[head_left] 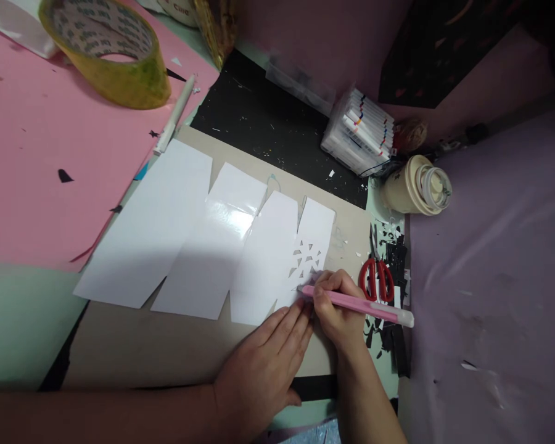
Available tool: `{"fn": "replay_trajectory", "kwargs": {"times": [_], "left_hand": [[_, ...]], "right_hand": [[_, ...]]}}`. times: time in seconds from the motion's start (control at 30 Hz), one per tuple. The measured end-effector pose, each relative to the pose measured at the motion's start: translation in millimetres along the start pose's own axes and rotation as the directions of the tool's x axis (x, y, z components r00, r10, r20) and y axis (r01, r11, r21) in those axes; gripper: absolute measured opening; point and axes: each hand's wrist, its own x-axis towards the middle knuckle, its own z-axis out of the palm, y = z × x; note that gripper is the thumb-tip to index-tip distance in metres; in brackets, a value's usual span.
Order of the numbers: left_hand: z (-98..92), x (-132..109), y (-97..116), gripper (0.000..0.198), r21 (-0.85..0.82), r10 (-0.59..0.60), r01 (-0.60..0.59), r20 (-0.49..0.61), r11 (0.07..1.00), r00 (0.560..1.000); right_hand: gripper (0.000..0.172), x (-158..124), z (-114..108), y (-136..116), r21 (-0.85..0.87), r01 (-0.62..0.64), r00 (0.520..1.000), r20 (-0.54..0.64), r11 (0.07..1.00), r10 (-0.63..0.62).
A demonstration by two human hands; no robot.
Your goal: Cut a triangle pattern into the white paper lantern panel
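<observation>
A: Where's the white paper cutout point(263, 259)?
B: Flat on the beige board point(143, 345), slotted panels spread out. Board probably there to spare the table.

A: Right hand point(337, 308)?
B: Grasping a pink cutter point(351, 301) like a pen, fingers close to the front end. Tip's at the last panel, just below a cluster of small cut-outs point(306, 256). Short grip, likely for fine control.

A: Left hand point(266, 367)?
B: Grasping nothing. Palm down, fingers together, fingertips right beside the tip at the paper's edge. Reads as bracing the sheet against drag.

A: Scissors?
B: Red scissors point(377, 262) lie among scraps past the right hand, handles towards the wearer. Near, but off the paper. Tape roll point(120, 86) sits on the pink sheet point(18, 203), well apart from the blade work.

A: What can't you see?
B: The panel's near corner, under the hands. Left palm contact too. Tip's too small to judge depth. Glossy patch on the second panel: maybe tape, can't confirm. Tape roll is cut off at the top.
</observation>
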Motion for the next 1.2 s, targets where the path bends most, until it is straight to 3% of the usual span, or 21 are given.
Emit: {"fn": "replay_trajectory", "kwargs": {"times": [0.73, 0.87, 1.0, 1.2], "left_hand": [[-2.3, 1.2, -1.5, 0.094, -0.007, 0.001, -0.001, -0.014, 1.000, 1.000], [-2.3, 1.8, -3.1, 0.095, -0.021, 0.010, -0.010, -0.015, 1.000, 1.000], [-1.9, 3.5, -4.1, 0.095, -0.029, 0.005, -0.005, -0.026, 1.000, 1.000], [-5.5, 4.5, -4.2, 0.095, -0.032, 0.012, -0.012, -0.005, 0.999, 1.000]], "right_hand": [[0.018, -0.8, -0.1, 5.3, -0.068, 0.005, 0.998, -0.062, 0.998, -0.009], [0.020, -1.1, -0.8, 5.7, -0.007, 0.019, 0.998, -0.065, 1.000, -0.019], [0.019, -2.0, -2.3, 2.7, 0.073, 0.032, 0.999, 0.028, 0.997, -0.034], [0.018, -0.9, -2.9, -2.5, 0.017, 0.041, 0.993, 0.106, 0.999, -0.042]]}}
